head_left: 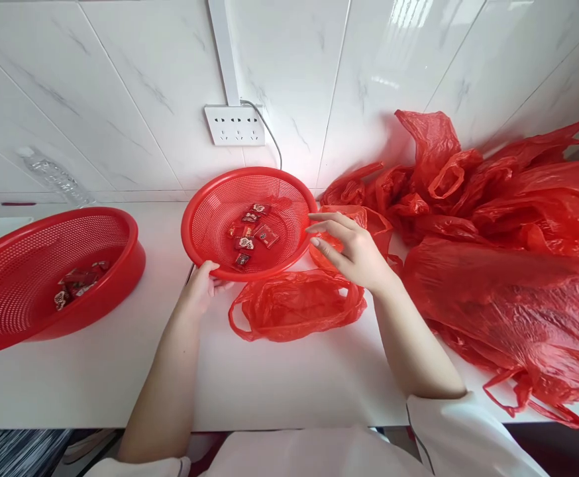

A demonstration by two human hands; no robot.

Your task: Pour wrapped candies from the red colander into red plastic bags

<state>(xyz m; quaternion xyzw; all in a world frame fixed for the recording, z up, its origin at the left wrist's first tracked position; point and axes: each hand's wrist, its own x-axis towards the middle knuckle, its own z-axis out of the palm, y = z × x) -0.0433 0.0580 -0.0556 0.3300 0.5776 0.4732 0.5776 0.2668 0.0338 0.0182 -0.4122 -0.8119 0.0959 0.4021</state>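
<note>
My left hand [204,285] grips the near-left rim of a round red plastic colander [289,189], thumb on top and fingers below. The colander tilts toward me. Several small red wrapped packets [266,235] lie inside it, some with white lettering. My right hand [342,246] is beside the colander's right rim, fingers apart and nothing visible in them; whether the fingertips touch the rim I cannot tell. An open red plastic bag [299,305] lies just in front of the colander, its upper edge partly hidden beneath it.
A second red colander [120,255] with several packets stands at left. Behind it are a clear plastic bottle [58,175] and a white tray [11,228]. Red plastic bags [508,285] are heaped at right. A power strip [234,126] with a cable is on the tiled wall.
</note>
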